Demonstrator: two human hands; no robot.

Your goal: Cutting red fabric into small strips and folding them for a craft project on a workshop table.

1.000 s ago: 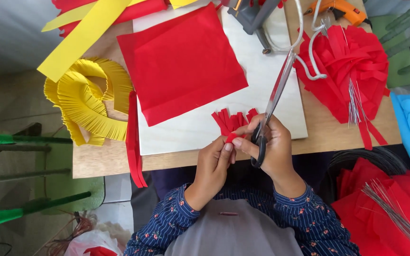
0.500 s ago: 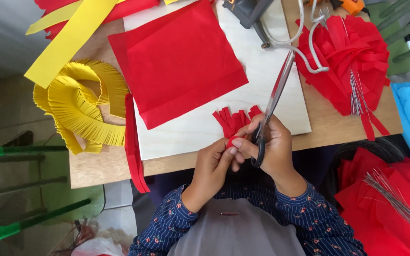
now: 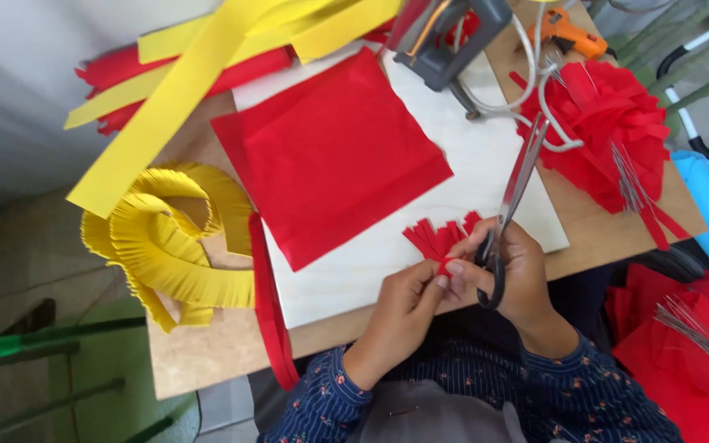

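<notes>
- The fringed red paper piece (image 3: 441, 239) was held at the near edge of the worktop (image 3: 207, 361), just above the pale board (image 3: 420, 246), with its cut strips fanned away from the person.
- The worktop was seen to carry, from largest down: the pale board, a flat red paper sheet (image 3: 330, 156) lying on it, long yellow paper strips (image 3: 182, 98) across the far left corner, a coil of fringed yellow paper (image 3: 170, 254) at the left, and a finished red paper flower (image 3: 609, 131) at the right, with thin wires (image 3: 629, 184) lying against it.
- A grey glue gun (image 3: 445, 37) and its white cord were noted at the far edge of the board.
- The left hand (image 3: 404, 316) was seen with its fingers (image 3: 441, 279) pinched on the base of the fringed red paper piece.
- The right hand (image 3: 519, 279) was closed through the black handles of the scissors (image 3: 510, 205), whose long blades pointed away over the board, just beside the fringe; whether the blades were parted could not be told.
- For a clean fringe, it was judged that the paper should be kept taut between the pinching fingers, each cut made parallel to the last and stopped short of the pinched base, so that the strips stayed joined.
- It was also judged that the blades should be kept clear of the left fingertips, which lay very close to the cutting line.
</notes>
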